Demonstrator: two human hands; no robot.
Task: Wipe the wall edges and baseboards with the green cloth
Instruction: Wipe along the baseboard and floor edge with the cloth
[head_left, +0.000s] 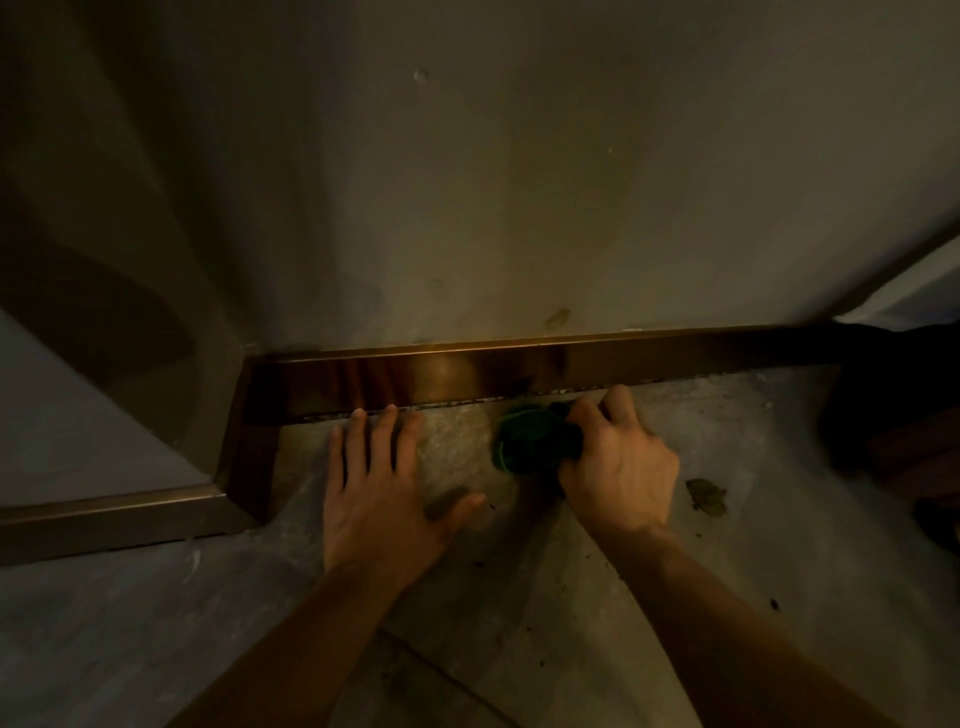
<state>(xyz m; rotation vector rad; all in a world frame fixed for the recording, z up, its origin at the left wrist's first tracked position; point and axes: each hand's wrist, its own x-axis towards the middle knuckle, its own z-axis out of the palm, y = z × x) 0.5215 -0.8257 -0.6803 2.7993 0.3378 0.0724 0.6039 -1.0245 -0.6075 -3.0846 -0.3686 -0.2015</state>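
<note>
The right hand (618, 462) has its grip curled round the bunched dark green cloth (535, 439), pressed at the foot of the glossy brown baseboard (519, 371). The left hand (384, 483) lies flat, fingers straight, on the grey floor (208, 613) (apparently bracing). Grime along the seam suggests much wiping remains.

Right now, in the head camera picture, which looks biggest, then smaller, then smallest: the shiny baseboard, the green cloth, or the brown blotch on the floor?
1. Baseboard: biggest, it stretches along the wall.
2. Green cloth: smaller, and the right hand hides part of it.
3. Brown blotch: smallest.
</note>
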